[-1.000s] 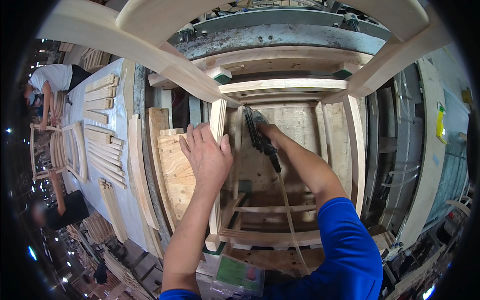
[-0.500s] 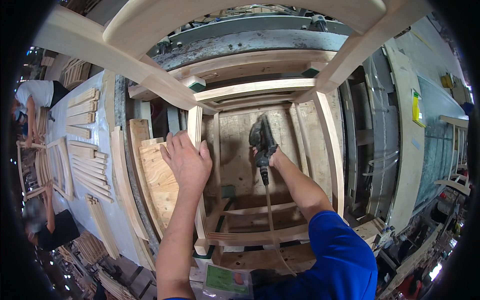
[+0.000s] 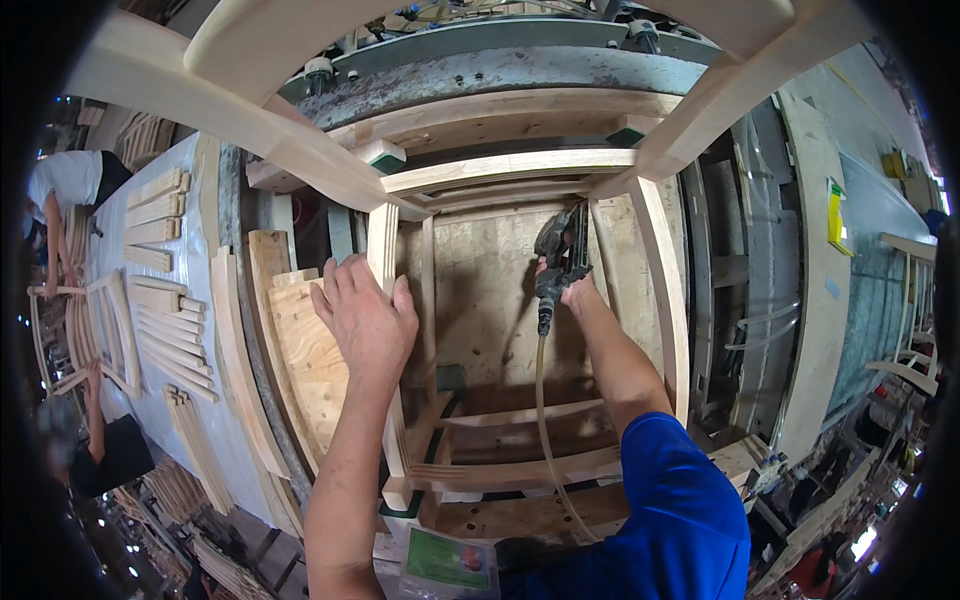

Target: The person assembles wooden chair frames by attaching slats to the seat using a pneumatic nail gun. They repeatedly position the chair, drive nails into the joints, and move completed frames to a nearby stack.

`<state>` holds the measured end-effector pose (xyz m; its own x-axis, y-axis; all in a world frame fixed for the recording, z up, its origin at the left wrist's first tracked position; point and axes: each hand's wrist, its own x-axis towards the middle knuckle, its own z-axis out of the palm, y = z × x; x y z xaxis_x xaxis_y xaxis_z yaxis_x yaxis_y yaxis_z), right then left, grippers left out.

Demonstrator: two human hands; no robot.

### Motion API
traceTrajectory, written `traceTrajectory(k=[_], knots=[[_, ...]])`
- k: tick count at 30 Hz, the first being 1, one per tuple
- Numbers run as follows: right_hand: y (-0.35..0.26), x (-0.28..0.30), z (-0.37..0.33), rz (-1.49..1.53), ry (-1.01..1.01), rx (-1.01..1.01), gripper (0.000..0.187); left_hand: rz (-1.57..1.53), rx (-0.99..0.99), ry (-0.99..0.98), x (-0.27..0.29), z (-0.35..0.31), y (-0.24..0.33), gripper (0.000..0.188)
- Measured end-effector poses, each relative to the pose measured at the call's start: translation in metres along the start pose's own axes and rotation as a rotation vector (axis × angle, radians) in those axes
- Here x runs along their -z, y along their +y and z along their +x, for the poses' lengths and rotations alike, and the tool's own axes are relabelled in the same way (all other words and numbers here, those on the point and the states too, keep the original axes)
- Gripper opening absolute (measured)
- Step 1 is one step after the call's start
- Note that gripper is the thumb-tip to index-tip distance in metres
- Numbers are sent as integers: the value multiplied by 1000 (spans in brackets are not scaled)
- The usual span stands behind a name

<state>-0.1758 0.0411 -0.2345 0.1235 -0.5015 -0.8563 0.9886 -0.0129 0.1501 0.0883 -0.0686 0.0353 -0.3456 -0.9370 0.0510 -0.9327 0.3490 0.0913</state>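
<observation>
A pale wooden chair frame (image 3: 661,290) lies in front of me, its legs and curved rails forming a box shape. My left hand (image 3: 368,318) grips its left side rail, with the thumb on the inner side and the fingers over the outer side. Inside the frame my right hand (image 3: 578,292) is closed around a black air nail gun (image 3: 552,238). The gun's tip is near the frame's far right inner corner; whether it touches the wood cannot be made out. A pale air hose (image 3: 542,400) trails from the gun toward me.
A plywood piece (image 3: 310,350) and long wooden strips are left of the frame. Beyond them, a table (image 3: 225,375) carries several stacked wooden parts, with two people at its far side. A metal beam (image 3: 500,82) crosses behind the frame; a yellow tag (image 3: 838,218) hangs at right.
My right hand has carried the nail gun to the right and farther away, toward the frame's far right corner. My left hand stays on the left rail; the view has shifted slightly.
</observation>
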Motion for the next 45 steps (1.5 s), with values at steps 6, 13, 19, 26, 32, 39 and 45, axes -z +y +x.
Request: traceTrajectory(k=[6,13,19,26,32,39,45], knots=[[-3,7,12,-75,61,82,49,-41,-13,25,0,3,0,52],[11,4,-3,-1834,606,465,72,-51,-46,32,-6,11,2,49],[129,-46,-42,-2818,-85,101,53,-7,4,-5,-7,0,-10,49],[179,-20,-31,-2906,-491,180,45,-24,-21,33,-13,-1,-13,48],[184,-11,-20,-2847,-497,240,52,-33,-38,59,-15,0,-11,47],[188,-23,-13,-2904,-600,300,50,-45,-22,53,-15,2,-12,49],[159,-46,-29,-3087,-685,413,30,-91,-4,63,-11,-3,-11,50]])
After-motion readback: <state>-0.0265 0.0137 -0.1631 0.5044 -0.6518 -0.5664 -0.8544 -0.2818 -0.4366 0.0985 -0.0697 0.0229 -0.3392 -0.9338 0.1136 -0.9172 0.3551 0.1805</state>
